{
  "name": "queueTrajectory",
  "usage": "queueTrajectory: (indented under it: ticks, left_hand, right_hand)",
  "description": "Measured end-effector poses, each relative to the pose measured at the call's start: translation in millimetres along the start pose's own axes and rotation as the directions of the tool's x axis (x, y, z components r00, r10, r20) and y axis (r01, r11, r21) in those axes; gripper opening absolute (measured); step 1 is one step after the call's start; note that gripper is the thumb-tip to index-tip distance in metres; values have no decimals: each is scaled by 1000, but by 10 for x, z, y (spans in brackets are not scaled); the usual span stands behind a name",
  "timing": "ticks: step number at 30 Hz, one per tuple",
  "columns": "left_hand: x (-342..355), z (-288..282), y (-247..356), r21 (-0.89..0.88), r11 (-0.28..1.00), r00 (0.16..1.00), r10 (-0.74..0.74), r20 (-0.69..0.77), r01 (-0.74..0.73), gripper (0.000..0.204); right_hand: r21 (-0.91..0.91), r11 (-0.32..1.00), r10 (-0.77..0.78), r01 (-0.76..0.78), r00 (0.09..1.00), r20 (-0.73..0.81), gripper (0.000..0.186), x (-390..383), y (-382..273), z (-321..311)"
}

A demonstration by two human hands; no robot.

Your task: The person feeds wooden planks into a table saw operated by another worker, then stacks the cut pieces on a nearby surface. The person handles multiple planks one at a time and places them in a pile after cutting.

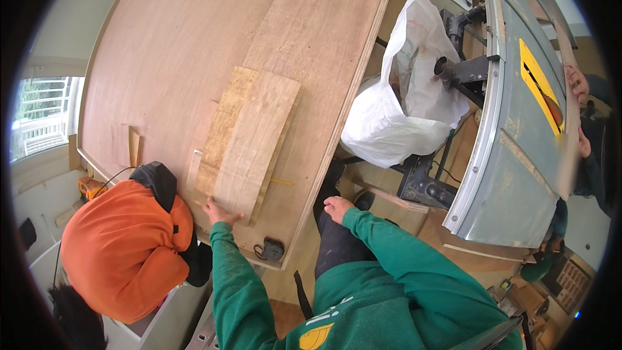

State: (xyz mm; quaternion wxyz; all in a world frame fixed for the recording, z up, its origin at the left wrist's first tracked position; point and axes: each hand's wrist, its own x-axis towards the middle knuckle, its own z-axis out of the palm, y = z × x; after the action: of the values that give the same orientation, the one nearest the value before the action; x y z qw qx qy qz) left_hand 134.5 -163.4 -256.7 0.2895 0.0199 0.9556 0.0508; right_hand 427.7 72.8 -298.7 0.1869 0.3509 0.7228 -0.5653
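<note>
Near the close end of a large plywood sheet [311, 32] lie stacked wooden boards, a lighter upper board [256, 136] partly over yellower wood [225, 131]. My left hand [223, 212] touches the near end of this stack, thumb and fingers spread along its edge. My right hand [337, 209] hovers above my dark trouser leg beside the sheet's right edge, its fingers curled with nothing visible in them. A dark tape measure [270, 249] rests at the sheet's near corner. A short yellow strip [280, 182] sticks out right of the boards.
An orange jacket [123, 253] bulges over the near left edge. A white sack [389, 116] hangs under the table saw [492, 181], whose yellow insert [539, 87] surrounds the blade. Another person's hands [575, 81] hold a board [570, 136] there. Small wood pieces [134, 146] lie at left.
</note>
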Motion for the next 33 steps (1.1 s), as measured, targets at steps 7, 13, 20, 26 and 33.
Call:
queueTrajectory:
  ticks: [7, 13, 20, 26, 33]
  left_hand:
    - [-238, 176, -130, -34, 990, 969, 125, -211, -135, 107]
    - [-1033, 92, 111, -142, 988, 998, 69, 7, -67, 36]
    - [-1972, 663, 435, -28, 867, 761, 451, 466, -497, 44]
    - [-1858, 836, 107, -116, 917, 788, 390, 476, -383, 42]
    - [-1257, 565, -149, -139, 986, 850, 148, 506, -89, 37]
  right_hand:
    - [-171, 984, -63, 57, 998, -25, 31, -567, 106, -403]
    - [-379, 925, 82, -42, 993, 90, 37, -1529, 543, -881]
    - [-91, 968, 245, -235, 962, 120, 41, -2616, 1560, -920]
    - [-18, 886, 464, -464, 884, 53, 41, -3135, 1754, -808]
    - [226, 816, 564, -533, 819, -105, 42, -3134, 1548, -568]
